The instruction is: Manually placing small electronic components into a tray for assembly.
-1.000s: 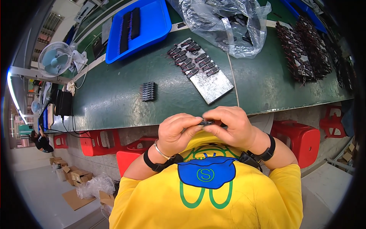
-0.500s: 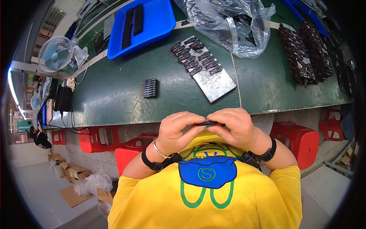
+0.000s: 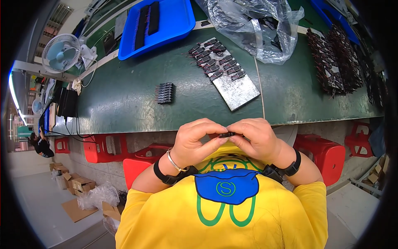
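Between my fingertips, in front of my chest, is a small black part, mostly hidden by the fingers. My left hand pinches one end and my right hand pinches the other. Ahead on the green table lies a metal plate carrying rows of small black parts with thin dark red wires. To its left, a neat stack of similar black parts rests on the table.
A blue tray with long black strips stands at the back left. Beside it lies a clear plastic bag of black pieces. More wired parts fill the right side. Red stools stand under the near table edge; a fan is far left.
My fingers have shifted slightly around the black part, and it shows at a somewhat different angle. The view has moved a little; the things on the table have stayed in place.
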`<act>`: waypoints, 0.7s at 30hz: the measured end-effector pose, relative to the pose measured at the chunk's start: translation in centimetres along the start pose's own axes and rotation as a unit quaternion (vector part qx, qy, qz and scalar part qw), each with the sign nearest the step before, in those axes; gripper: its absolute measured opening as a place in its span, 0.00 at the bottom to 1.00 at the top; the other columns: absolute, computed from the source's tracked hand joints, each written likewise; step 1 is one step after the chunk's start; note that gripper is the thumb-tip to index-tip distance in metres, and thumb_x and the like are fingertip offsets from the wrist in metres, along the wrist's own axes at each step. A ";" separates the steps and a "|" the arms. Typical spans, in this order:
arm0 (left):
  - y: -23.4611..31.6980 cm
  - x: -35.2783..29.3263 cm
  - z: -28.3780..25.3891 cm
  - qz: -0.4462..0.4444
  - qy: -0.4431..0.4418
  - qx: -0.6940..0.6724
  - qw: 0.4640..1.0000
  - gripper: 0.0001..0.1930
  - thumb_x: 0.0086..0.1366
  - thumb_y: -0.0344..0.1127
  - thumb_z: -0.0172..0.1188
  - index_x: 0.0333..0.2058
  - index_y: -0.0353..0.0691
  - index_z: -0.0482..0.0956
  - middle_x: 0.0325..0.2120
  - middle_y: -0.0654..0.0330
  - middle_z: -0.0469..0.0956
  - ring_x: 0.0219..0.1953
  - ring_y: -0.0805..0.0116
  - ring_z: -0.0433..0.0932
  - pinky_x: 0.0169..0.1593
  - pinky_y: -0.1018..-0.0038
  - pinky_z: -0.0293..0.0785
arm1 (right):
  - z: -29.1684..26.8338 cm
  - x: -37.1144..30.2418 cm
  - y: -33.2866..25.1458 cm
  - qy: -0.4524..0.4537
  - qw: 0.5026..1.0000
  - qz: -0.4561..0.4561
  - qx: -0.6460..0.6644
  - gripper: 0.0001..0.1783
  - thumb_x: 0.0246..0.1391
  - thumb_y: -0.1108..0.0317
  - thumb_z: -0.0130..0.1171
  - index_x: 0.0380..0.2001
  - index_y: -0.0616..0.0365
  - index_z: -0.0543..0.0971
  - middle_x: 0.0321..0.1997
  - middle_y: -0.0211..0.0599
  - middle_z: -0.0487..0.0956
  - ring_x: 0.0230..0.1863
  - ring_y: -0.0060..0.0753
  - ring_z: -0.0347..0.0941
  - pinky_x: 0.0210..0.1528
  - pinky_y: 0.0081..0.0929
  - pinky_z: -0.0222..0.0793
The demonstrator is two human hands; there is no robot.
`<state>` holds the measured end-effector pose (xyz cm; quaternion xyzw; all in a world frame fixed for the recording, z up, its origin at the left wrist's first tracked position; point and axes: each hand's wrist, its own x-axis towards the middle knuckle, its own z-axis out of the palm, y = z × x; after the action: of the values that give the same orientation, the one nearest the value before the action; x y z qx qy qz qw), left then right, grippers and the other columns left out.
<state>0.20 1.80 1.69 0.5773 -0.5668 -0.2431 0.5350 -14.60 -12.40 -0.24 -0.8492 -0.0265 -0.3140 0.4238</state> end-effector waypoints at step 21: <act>0.3 0.2 0.2 -0.043 -0.021 -0.020 0.999 0.05 0.51 0.21 0.62 0.28 0.33 0.77 0.23 0.59 0.75 0.23 0.74 0.71 0.27 0.79 0.64 | 0.4 0.0 0.3 -0.040 0.999 -0.018 0.016 0.09 0.42 0.74 0.63 0.29 0.61 0.75 0.22 0.39 0.74 0.22 0.43 0.73 0.23 0.34 0.67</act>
<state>-0.04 1.61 1.94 0.5849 -0.5477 -0.2895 0.5237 -14.32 -12.27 -0.66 -0.8535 -0.0636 -0.2867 0.4304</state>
